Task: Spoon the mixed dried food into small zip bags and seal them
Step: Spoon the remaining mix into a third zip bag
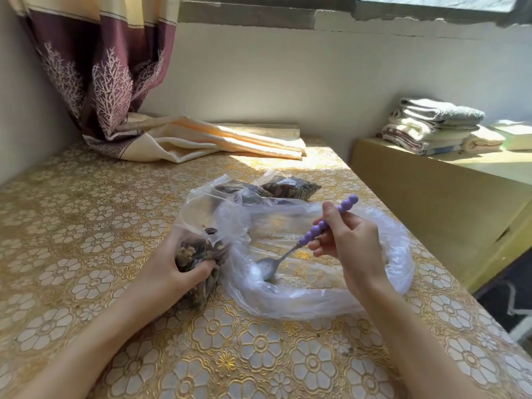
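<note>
We hold a small zip bag point(198, 254) of mixed dried food in our left hand point(169, 269), fingers curled round its filled lower part near the middle of the desk point(72, 226). The film is thin, limp and likely slippery, so we judge the packed bottom the firmest place to grip, with the mouth left free above. Our right hand point(345, 240) pinches the beaded purple handle of a spoon point(290, 249), wrist bent down, its metal bowl dipped into the large clear plastic bag point(316, 295) lying just beside. That bag looks almost empty, so each scoop should be light. Two filled zip bags point(290, 187) lie behind, toward the far edge.
</note>
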Motion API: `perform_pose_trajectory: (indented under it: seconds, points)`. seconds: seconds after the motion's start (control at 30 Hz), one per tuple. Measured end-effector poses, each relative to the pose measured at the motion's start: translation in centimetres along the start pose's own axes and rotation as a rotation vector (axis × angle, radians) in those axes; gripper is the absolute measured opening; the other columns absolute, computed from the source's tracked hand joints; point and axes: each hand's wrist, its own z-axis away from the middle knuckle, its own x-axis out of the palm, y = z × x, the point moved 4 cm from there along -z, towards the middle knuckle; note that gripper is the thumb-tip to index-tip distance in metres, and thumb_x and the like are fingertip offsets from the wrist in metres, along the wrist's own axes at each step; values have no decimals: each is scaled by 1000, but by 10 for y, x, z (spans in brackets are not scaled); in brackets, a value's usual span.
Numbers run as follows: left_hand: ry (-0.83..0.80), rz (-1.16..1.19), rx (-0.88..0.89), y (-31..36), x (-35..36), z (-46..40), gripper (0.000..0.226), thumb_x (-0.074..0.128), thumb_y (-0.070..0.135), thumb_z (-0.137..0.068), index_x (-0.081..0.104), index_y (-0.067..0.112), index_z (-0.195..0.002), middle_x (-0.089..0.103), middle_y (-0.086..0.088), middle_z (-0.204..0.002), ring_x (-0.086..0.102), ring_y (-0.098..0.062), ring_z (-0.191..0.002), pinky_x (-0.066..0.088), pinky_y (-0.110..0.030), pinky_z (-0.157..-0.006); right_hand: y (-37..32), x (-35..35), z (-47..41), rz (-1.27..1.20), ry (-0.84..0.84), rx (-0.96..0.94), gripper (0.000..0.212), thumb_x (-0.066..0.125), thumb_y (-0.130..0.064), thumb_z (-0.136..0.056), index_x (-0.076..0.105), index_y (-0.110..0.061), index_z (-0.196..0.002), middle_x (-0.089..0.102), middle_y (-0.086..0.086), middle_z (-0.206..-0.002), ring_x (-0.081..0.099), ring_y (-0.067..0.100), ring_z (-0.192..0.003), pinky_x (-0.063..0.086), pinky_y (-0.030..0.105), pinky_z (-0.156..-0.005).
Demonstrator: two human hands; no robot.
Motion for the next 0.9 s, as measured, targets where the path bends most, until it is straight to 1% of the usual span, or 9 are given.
perform_pose_trajectory:
  seconds: [0.1,0.2,0.33,0.4,0.53,0.6,0.7,0.8,0.9]
  points:
    - [1,10,8,1,0,0,37,75,5,-72,53,33,-83,58,18,-87,52,22,-77,35,4,-61,4,5,3,-46,-40,87,36,55,-24,-94,62,0,-69,67,15,-58,66,19,-49,51,21,-45]
    - [-1,17,16,2,0,1,38,74,2,-72,54,32,-83,56,19,-90,52,22,-79,35,4,-62,7,8,5,-45,-66,141,37,54,-24,-95,64,0,-68,68,14,-59,65,18,-48,49,19,-43]
    - [6,6,7,2,0,2,38,75,2,-72,53,32,-81,57,17,-86,53,21,-75,35,3,-59,9,7,5,-38,-37,177,40,53,-24,-96,67,0,-67,69,13,-60,65,17,-48,48,18,-41]
    - [5,9,-6,1,-1,1,38,74,3,-72,53,33,-82,57,18,-88,52,21,-75,35,2,-59,9,7,6,-40,-30,191,41,53,-24,-96,68,-2,-65,70,15,-62,66,17,-49,49,18,-42]
    - [2,0,-39,0,-1,2,36,74,6,-73,53,32,-82,56,17,-85,53,18,-73,37,-4,-58,11,9,8,-100,-18,244,42,55,-23,-94,70,-3,-61,70,17,-64,68,19,-53,52,18,-45]
    - [7,2,-50,-1,-1,2,34,74,5,-73,52,30,-81,57,14,-80,54,16,-69,37,-6,-56,12,10,8,-133,-10,263,40,55,-22,-94,70,0,-64,71,19,-67,69,21,-56,53,20,-48]
    - [12,4,-74,0,-1,2,32,74,6,-74,53,29,-81,58,12,-79,56,11,-69,37,-9,-55,14,8,7,-146,2,284,38,54,-22,-95,69,4,-72,71,21,-70,70,22,-58,53,20,-49]
    - [11,10,-71,1,0,1,31,73,4,-74,52,27,-80,58,11,-77,56,14,-66,38,-5,-54,14,3,4,-120,40,287,39,52,-23,-97,68,7,-79,71,21,-74,68,17,-53,49,17,-43]
    - [0,-13,-49,4,0,2,33,74,5,-73,53,29,-80,57,13,-79,54,16,-68,37,-4,-56,11,-5,-1,-83,96,247,40,50,-23,-97,68,9,-82,70,24,-79,60,11,-46,42,16,-39]
